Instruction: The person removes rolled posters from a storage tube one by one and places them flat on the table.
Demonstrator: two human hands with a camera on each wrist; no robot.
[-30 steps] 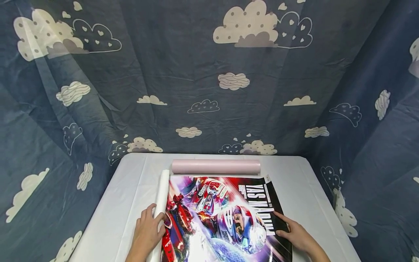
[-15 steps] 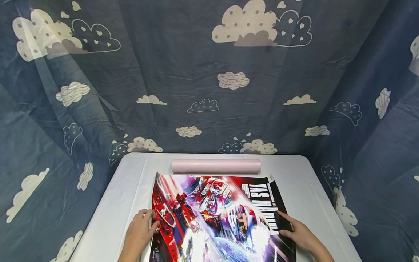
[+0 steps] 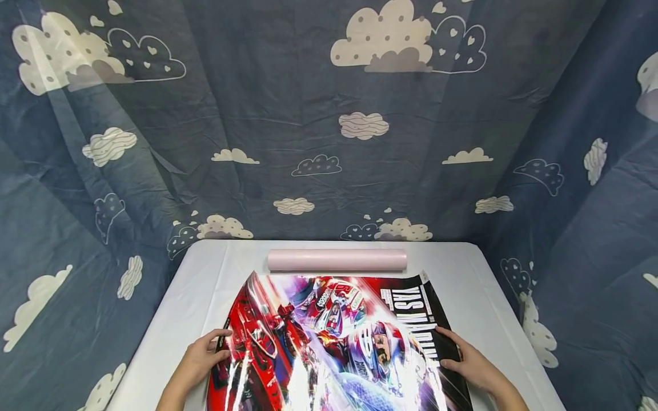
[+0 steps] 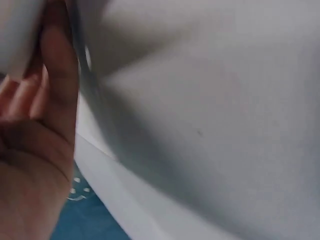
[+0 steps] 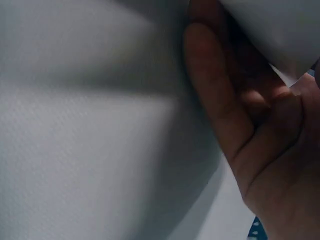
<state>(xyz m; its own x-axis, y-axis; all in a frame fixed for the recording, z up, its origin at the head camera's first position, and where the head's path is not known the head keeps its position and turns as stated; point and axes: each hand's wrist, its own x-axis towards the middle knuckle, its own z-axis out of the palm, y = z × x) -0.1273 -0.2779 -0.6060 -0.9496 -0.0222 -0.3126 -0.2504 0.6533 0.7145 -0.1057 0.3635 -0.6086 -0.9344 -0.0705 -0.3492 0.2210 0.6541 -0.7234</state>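
A glossy poster (image 3: 329, 342) with red cars and helmeted racing drivers lies spread at the front of the table, its left side lifting in a curve. My left hand (image 3: 195, 359) pinches its left edge. On the opposite side, my right hand (image 3: 475, 365) grips the black right border, beside white lettering. In the left wrist view, the left hand (image 4: 37, 165) is at the edge of the pale sheet, fingertips partly hidden. The right wrist view has the right hand (image 5: 270, 145) against the pale sheet, some fingers in shadow.
A pale pink cylindrical roll (image 3: 336, 260) lies crosswise just behind the poster. The white table (image 3: 493, 319) extends past both poster sides. Dark blue cloth (image 3: 308, 97) with cloud prints hangs behind and at both sides.
My left hand has moved left, drawing the poster's left side out of its white rolled edge, so more of the red picture shows. The right hand has shifted slightly right.
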